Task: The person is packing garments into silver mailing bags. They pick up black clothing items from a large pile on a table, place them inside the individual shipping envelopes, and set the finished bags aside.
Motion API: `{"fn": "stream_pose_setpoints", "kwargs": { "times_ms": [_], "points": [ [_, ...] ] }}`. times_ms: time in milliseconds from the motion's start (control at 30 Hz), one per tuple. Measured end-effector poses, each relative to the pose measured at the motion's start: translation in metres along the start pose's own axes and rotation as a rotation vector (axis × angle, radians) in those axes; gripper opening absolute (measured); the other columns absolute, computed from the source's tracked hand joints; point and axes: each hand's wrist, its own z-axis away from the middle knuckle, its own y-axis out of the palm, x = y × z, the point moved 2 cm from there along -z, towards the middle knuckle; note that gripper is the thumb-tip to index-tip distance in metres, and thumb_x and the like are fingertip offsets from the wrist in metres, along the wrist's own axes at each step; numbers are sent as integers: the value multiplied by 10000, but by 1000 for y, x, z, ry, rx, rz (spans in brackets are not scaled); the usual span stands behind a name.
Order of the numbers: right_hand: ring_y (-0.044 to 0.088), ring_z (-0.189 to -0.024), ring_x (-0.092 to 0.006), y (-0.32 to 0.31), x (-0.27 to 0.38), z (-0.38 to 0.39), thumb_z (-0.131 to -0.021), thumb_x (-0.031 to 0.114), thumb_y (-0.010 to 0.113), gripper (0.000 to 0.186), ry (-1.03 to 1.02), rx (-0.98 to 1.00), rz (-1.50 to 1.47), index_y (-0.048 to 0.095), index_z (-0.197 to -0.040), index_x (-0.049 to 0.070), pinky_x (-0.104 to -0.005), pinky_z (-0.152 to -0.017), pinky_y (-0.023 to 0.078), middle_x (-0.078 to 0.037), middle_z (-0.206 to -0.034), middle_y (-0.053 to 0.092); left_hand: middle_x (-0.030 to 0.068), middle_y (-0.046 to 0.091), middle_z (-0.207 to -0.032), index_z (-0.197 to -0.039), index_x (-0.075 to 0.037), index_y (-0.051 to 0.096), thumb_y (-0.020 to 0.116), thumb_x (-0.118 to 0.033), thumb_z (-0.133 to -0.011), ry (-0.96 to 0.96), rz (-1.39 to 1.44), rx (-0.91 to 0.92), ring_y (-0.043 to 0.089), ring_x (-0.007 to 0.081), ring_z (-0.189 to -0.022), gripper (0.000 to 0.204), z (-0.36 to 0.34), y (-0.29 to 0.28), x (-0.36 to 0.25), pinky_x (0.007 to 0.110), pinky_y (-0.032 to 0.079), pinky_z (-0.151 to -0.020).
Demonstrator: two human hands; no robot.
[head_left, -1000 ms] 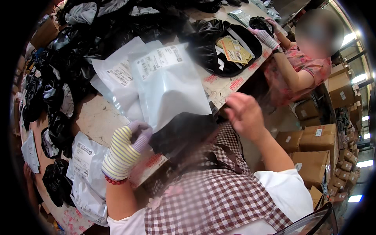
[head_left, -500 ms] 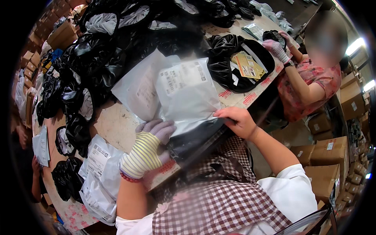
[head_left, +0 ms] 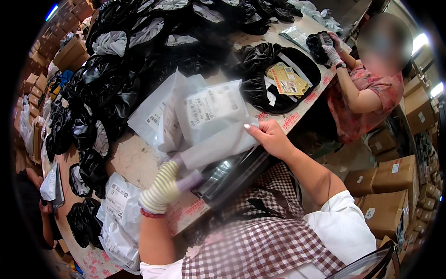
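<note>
My bare right hand point(head_left: 273, 138) pinches the near edge of a white plastic mailing bag point(head_left: 211, 104) with a printed label. That edge is lifted and folded, stretching left towards my left hand point(head_left: 163, 188). The left hand wears a striped glove; its thumb stands apart over the table, while its blurred fingers touch the bag's left corner and are partly hidden there. More white mailing bags point(head_left: 153, 114) lie beneath and to the left. Under the near edge, glossy black plastic point(head_left: 227, 179) sits at the table's edge.
Black bundles with grey contents point(head_left: 111, 44) crowd the far and left table point(head_left: 132, 153). A black pouch with yellow cards point(head_left: 285, 79) lies right. Labelled white bags point(head_left: 116, 204) sit near left. A co-worker point(head_left: 364, 93) handles a black bundle; another person's hands show far left. Cartons point(head_left: 390, 186) stand right.
My right hand has moved slightly left and up, lifting and folding the bag's near edge. The left hand has shifted down and left, its fingers now partly hidden. The co-worker's black bundle has moved left.
</note>
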Motion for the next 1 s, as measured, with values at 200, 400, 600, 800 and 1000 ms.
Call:
{"fn": "stream_pose_setpoints", "kwargs": {
  "times_ms": [200, 400, 600, 800, 1000],
  "points": [
    [538, -599, -198, 6, -6, 12, -1005, 303, 689, 397, 54, -214, 278, 678, -816, -46, -335, -660, 497, -52, -667, 656, 222, 732, -931, -934, -10, 780, 694, -253, -969, 74, -498, -429, 650, 406, -823, 260, -14, 18, 17, 496, 486, -803],
    [655, -940, -294, 20, 13, 14, -860, 198, 831, 321, -247, -471, 532, 669, -1045, -8, -384, -823, 534, -155, -1063, 634, 103, 652, -750, -1094, -20, 701, 777, -207, -910, 242, -841, -690, 618, 237, -737, 272, -19, 27, 13, 429, 457, -756],
    [647, -911, -299, 34, 46, 8, -930, 181, 768, 268, -346, -326, 377, 595, -1016, -6, -408, -811, 519, -159, -984, 611, 5, 501, -612, -1215, 19, 650, 745, -96, -856, 348, -710, -721, 455, 142, -524, 389, -27, 21, 35, 366, 391, -523],
    [551, -860, -106, -8, 131, -24, -997, 258, 735, 272, -11, 191, 115, 596, -1049, 30, -337, -741, 469, -38, -851, 576, 73, 613, -717, -1136, -68, 719, 775, -137, -848, 423, -866, -731, 577, 298, -757, 301, -13, 12, 25, 478, 445, -783],
    [703, -919, -212, -211, 233, -101, -1046, 226, 634, 250, -402, -700, -190, 673, -1180, 19, -395, -857, 570, -73, -1158, 726, 193, 582, -1363, -1339, -59, 649, 851, -199, -754, 207, -1022, -777, 520, 372, -1267, 634, -8, 11, -1, 501, 422, -1074]
  ]
}}
